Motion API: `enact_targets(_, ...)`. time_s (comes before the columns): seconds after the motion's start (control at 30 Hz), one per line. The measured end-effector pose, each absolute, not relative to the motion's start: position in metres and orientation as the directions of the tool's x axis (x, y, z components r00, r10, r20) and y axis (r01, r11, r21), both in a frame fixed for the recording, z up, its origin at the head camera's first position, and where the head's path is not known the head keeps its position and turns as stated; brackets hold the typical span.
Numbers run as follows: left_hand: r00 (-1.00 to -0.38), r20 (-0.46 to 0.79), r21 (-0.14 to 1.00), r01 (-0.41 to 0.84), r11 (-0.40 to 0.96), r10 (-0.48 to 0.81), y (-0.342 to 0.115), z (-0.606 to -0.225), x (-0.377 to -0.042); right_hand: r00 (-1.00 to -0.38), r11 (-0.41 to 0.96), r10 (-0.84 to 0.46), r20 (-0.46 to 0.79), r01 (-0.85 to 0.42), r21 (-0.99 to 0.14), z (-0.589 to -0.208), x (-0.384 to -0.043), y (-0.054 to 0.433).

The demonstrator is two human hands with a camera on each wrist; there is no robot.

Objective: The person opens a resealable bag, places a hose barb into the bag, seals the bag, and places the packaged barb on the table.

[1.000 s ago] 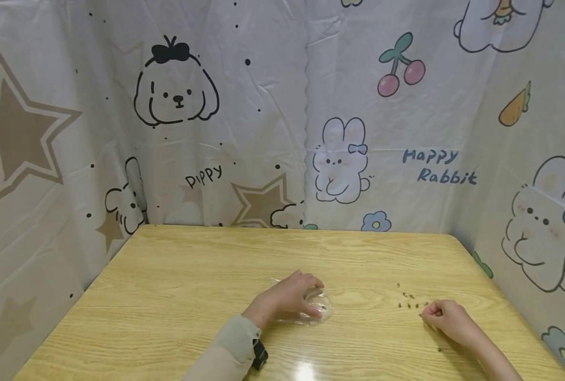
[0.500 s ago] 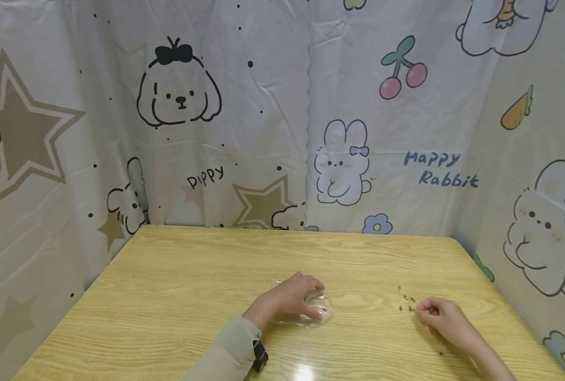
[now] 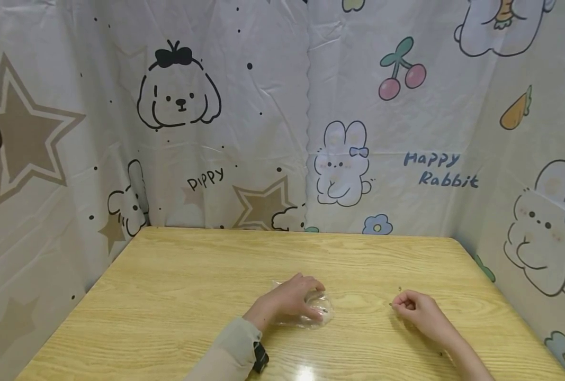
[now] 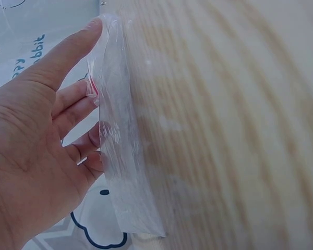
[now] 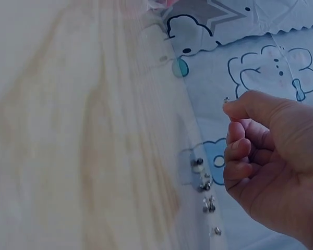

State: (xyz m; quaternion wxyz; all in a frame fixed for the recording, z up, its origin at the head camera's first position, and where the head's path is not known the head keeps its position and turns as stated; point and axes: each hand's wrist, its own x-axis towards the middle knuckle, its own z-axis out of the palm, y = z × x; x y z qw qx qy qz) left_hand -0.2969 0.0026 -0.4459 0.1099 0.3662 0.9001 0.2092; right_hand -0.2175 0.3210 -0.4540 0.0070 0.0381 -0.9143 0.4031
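My left hand (image 3: 289, 300) rests over a clear plastic bag (image 3: 321, 302), thumb and fingers spread wide at its mouth. In the left wrist view the thumb lies straight against the bag (image 4: 115, 99), which shows a red strip, and the other fingers touch behind it. A small dark piece shows inside the bag. To the right, my right hand (image 3: 420, 313) pinches a tiny shiny metal piece (image 5: 226, 99) between thumb and forefinger, above the table. Several similar small metal pieces (image 5: 205, 185) lie under that hand in the right wrist view, mostly hidden in the head view.
One loose metal piece (image 3: 400, 289) lies just beyond the right hand, another (image 3: 441, 354) nearer the front beside the forearm. The wood-grain table (image 3: 177, 275) is enclosed by printed cloth (image 3: 263, 106) at the back and sides.
My right hand has come down to the scattered metal pieces, then moved left with one pinched at its fingertips. The left hand stays on the bag.
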Motion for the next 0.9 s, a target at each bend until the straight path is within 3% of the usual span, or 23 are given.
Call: enact_targets(0.9,-0.712,-0.054,0.445,0.610,0.655,0.700,0.004,-0.450,-0.300,-0.965,0.558,-0.253,0.070,-0.205,-0.804,-0.460,-0.247,0.241)
